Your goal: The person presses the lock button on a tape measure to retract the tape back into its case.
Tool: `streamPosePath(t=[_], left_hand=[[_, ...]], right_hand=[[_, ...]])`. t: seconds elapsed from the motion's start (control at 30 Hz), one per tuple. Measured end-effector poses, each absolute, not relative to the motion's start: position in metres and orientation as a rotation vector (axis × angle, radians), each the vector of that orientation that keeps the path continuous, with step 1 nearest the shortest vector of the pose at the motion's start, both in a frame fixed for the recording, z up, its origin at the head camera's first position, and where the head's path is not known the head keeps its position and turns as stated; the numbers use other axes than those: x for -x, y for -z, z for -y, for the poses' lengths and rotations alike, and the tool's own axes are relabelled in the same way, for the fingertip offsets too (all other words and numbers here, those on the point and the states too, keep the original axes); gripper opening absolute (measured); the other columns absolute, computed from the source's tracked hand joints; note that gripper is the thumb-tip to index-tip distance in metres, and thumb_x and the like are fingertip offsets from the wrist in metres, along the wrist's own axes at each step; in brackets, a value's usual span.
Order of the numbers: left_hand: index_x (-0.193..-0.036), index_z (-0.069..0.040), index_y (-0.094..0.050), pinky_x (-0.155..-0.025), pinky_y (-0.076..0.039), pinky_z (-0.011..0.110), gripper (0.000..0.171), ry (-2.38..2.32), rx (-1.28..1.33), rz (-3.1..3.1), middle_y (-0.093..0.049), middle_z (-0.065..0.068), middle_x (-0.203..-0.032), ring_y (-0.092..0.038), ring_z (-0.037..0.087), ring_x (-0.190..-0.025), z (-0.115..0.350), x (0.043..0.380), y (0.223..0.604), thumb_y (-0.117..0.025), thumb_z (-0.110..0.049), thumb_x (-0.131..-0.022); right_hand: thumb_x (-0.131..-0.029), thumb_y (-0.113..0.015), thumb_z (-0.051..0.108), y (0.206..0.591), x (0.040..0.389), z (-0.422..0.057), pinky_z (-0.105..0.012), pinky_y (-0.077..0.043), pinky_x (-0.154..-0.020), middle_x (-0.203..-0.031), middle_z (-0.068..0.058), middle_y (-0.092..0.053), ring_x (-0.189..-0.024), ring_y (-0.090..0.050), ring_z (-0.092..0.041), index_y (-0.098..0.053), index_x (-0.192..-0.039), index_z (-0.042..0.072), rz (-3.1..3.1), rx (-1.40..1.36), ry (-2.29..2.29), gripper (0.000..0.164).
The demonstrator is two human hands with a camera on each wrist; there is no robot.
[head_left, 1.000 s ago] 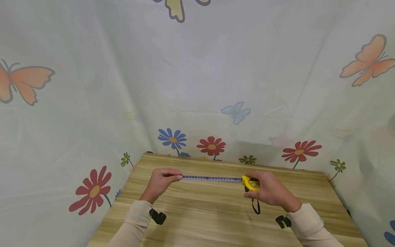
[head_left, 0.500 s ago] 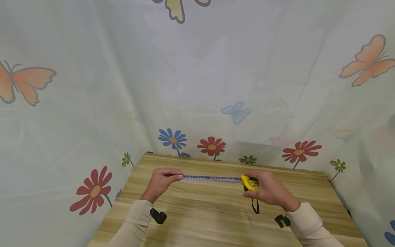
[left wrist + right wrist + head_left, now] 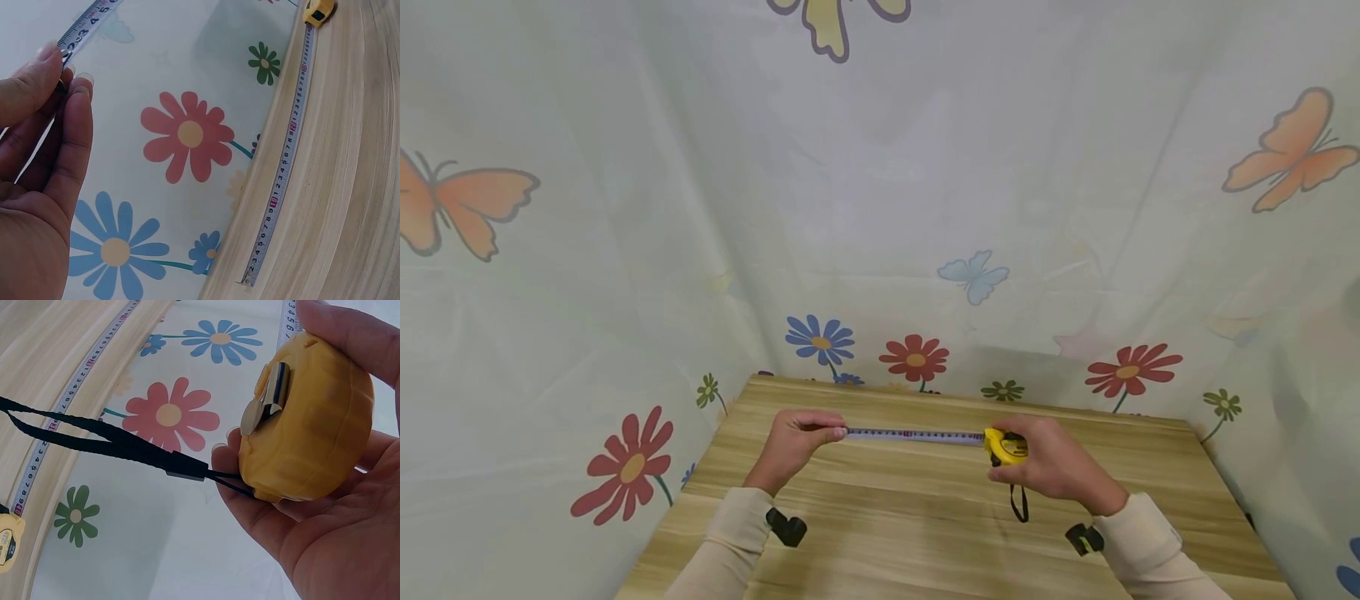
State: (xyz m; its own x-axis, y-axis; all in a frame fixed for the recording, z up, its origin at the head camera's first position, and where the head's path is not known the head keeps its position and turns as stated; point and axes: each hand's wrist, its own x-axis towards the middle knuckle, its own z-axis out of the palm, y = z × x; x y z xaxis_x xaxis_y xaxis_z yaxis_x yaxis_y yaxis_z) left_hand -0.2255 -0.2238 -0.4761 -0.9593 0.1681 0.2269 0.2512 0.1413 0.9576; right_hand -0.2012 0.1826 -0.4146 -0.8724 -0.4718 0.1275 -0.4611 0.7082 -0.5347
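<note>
My left hand (image 3: 793,446) pinches the end of a metal tape measure blade (image 3: 917,436) between thumb and fingers. The blade is drawn out straight toward the yellow tape measure case (image 3: 1006,447), which my right hand (image 3: 1056,458) grips. A close look in the right wrist view shows the case (image 3: 322,419) with its metal belt clip and a black wrist strap (image 3: 112,440). Both wrist views show a second extended tape measure (image 3: 281,165) lying on the wood, its yellow case (image 3: 320,12) at the far end. In the head view I cannot make it out.
A wood-grain table (image 3: 880,517) lies under both hands. Pale cloth walls (image 3: 880,200) printed with flowers and butterflies rise behind it and at both sides. Small black cameras (image 3: 786,527) sit at the wrists.
My right hand with the case has shifted slightly left and my left hand slightly right. The visible stretch of blade between them is a little shorter.
</note>
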Motion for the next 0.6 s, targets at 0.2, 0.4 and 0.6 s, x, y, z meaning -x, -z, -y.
streamPosePath(t=[0.2, 0.4, 0.6], left_hand=[[-0.103, -0.001, -0.082, -0.083, -0.064, 0.028, 0.019, 1.978, 0.413, 2.325, -0.082, 0.006, -0.104, -0.077, 0.011, -0.093, 0.2231, 0.2231, 0.4746, -0.083, -0.014, -0.089], [-0.105, 0.002, -0.081, -0.084, -0.064, 0.028, 0.023, 1.980, 0.408, 2.327, -0.081, 0.000, -0.103, -0.077, 0.011, -0.093, 0.2226, 0.2240, 0.4761, -0.083, -0.014, -0.089], [-0.103, 0.000, -0.082, -0.083, -0.064, 0.028, 0.020, 1.967, 0.414, 2.322, -0.081, 0.011, -0.106, -0.077, 0.011, -0.093, 0.2225, 0.2242, 0.4766, -0.083, -0.013, -0.088]], right_hand=[[-0.081, -0.090, 0.036, 0.4151, 0.2010, -0.1809, -0.022, -0.052, -0.071, -0.105, 0.001, -0.072, -0.081, -0.058, -0.008, -0.070, -0.127, 0.006, -2.886, 0.794, 0.898, 0.058], [-0.081, -0.090, 0.036, 0.4154, 0.2011, -0.1801, -0.022, -0.053, -0.071, -0.105, 0.001, -0.072, -0.082, -0.058, -0.008, -0.070, -0.127, 0.005, -2.881, 0.795, 0.903, 0.058], [-0.081, -0.090, 0.035, 0.4149, 0.2007, -0.1788, -0.022, -0.052, -0.071, -0.104, 0.002, -0.072, -0.082, -0.058, -0.008, -0.071, -0.126, 0.005, -2.879, 0.798, 0.910, 0.057]])
